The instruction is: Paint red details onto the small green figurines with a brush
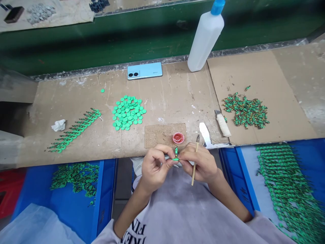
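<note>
My left hand (pixel 157 166) pinches a small round green disc (pixel 175 159) between thumb and fingertips. A tiny green figure (pixel 176 151) with a gold-coloured lower part stands upright over the disc, and the fingertips of my right hand (pixel 200 162) meet it there. Whether figure and disc are joined I cannot tell. Also held in my right hand is a slim brush (pixel 195 159) with a pale wooden handle, slanting down past the fingers. Just beyond my hands, a small dish of red liquid (pixel 178 137) sits on a brown board (pixel 158 135).
Loose green discs (pixel 128 113) lie left of centre, beside a slanting row of discs with figures (pixel 76 130). Loose figures (pixel 246 111) are heaped at right near a wrapped-handle blade (pixel 222 124). A phone (pixel 144 70) and white bottle (pixel 206 39) stand behind. Blue bins (pixel 105 193) flank me.
</note>
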The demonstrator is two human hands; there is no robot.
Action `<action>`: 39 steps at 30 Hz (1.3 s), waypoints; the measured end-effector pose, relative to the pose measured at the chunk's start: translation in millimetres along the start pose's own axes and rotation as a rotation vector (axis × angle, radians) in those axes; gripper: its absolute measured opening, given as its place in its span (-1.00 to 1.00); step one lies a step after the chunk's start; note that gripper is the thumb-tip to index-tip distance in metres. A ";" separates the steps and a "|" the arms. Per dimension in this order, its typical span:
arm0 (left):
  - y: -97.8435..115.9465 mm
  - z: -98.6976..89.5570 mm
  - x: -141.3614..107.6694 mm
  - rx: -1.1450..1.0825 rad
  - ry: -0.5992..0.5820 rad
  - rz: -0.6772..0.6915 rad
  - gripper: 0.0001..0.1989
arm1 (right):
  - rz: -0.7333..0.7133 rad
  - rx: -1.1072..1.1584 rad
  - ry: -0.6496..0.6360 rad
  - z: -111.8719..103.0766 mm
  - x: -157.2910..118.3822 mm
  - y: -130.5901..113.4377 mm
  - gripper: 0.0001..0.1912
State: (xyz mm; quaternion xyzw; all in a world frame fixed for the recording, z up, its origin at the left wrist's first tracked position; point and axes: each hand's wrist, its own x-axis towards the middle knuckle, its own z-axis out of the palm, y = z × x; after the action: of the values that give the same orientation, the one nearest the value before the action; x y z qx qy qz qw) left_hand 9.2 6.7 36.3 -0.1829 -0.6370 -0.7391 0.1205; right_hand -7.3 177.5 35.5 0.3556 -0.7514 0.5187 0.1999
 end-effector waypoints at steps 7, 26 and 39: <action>-1.1 -0.7 -0.1 -0.002 -0.001 0.000 -0.70 | 0.010 -0.019 -0.001 1.5 -2.2 -0.4 -0.86; -5.0 -3.5 -8.3 0.058 -0.030 0.046 -0.68 | 0.001 0.001 -0.006 4.0 -3.5 -3.3 -0.87; -1.7 -2.0 -11.0 0.158 -0.020 0.078 -0.67 | 0.012 0.018 -0.013 3.4 -3.0 -4.8 -0.88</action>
State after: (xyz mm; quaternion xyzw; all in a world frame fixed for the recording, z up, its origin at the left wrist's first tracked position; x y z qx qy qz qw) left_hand 18.3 4.4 29.9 -0.2049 -0.6869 -0.6794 0.1566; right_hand -1.5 174.3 35.3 0.3566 -0.7499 0.5243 0.1886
